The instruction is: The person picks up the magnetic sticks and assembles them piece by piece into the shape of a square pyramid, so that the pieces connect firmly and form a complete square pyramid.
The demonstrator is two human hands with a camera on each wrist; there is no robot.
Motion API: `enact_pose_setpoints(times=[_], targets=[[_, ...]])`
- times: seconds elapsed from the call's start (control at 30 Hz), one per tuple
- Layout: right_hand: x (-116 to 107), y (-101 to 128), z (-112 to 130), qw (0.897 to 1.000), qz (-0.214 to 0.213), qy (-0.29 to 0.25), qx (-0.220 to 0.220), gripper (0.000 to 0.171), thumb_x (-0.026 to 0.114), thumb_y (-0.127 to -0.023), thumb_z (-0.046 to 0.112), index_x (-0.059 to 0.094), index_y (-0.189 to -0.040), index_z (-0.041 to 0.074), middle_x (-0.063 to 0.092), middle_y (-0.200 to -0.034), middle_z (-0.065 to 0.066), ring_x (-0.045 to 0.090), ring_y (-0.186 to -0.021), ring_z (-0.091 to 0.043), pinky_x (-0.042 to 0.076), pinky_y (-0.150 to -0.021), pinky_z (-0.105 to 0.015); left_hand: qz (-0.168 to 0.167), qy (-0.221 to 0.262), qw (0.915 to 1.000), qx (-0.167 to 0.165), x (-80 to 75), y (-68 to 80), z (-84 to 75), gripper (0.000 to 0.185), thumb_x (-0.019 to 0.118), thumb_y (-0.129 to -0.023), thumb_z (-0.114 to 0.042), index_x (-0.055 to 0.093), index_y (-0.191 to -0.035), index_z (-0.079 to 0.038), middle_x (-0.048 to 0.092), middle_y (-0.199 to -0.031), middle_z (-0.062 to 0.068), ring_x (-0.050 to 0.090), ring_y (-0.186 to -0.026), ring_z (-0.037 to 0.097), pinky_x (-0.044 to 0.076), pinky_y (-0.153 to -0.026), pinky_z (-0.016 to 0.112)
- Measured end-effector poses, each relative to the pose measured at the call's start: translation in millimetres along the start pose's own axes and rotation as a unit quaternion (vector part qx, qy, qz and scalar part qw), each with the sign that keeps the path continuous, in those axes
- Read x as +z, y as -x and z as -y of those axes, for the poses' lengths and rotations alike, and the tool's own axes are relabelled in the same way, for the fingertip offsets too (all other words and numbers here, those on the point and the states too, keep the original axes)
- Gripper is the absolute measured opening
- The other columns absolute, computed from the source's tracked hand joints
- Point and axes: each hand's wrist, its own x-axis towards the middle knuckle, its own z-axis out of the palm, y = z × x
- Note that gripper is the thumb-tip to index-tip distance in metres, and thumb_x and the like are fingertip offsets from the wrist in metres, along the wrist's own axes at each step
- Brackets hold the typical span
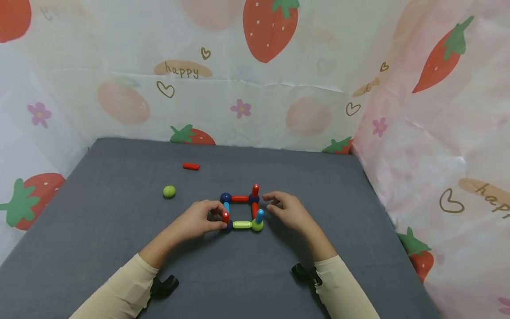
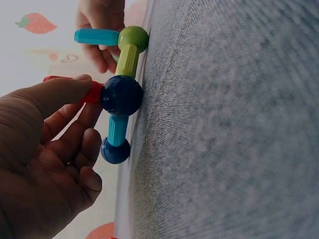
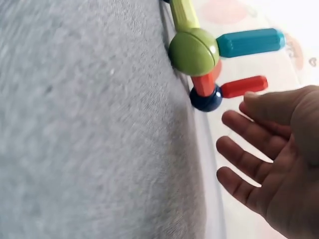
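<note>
A square of magnetic rods and balls lies on the table. Its sides are a red rod [image 1: 240, 199], a second red rod [image 1: 255, 210], a lime rod [image 1: 242, 225] and a light blue rod [image 2: 117, 130]. My left hand [image 1: 199, 218] pinches an upright red rod [image 2: 93, 92] on the near-left navy ball [image 2: 121, 95]. Another red rod [image 1: 255, 190] stands on the far-right navy ball [image 3: 206, 98], and a blue rod [image 3: 251, 42] on the lime ball [image 3: 193, 52]. My right hand [image 1: 292, 212] hovers just right of the square, fingers loosely bent, holding nothing.
On the grey table [image 1: 119, 186], a loose lime ball [image 1: 169, 191] lies left of the square. A loose red rod [image 1: 191, 166] lies farther back. A strawberry-print curtain [image 1: 255, 88] hangs behind the table and along its sides.
</note>
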Motion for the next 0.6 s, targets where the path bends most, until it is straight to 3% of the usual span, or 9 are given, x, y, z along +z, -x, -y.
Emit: enact_pose_setpoints(times=[0.43,0.6], targets=[[-1,10,-8,0.999,0.024,-0.011,-0.030,0.024,0.070,-0.099,0.018,0.071,-0.123,0.022,0.069,-0.121,0.006,0.063,-0.113,-0.017,0.052,-0.098,-0.043,0.010,0.013,0.9999,-0.002,-1.7,-0.5,2.8,0.019,0.082,-0.089,-0.030,0.070,-0.104,-0.031,0.065,-0.101,-0.006,0.057,-0.094,0.016,0.050,-0.077,0.036],[-2,12,-9,0.998,0.053,-0.019,-0.036,0.025,0.071,-0.098,0.013,0.071,-0.121,0.022,0.069,-0.121,0.006,0.063,-0.117,-0.017,0.050,-0.102,-0.045,0.005,0.025,0.9996,-0.011,-8.0,-0.6,5.0,0.021,0.081,-0.090,-0.025,0.071,-0.106,-0.033,0.065,-0.105,-0.006,0.056,-0.098,0.018,0.050,-0.079,0.036]])
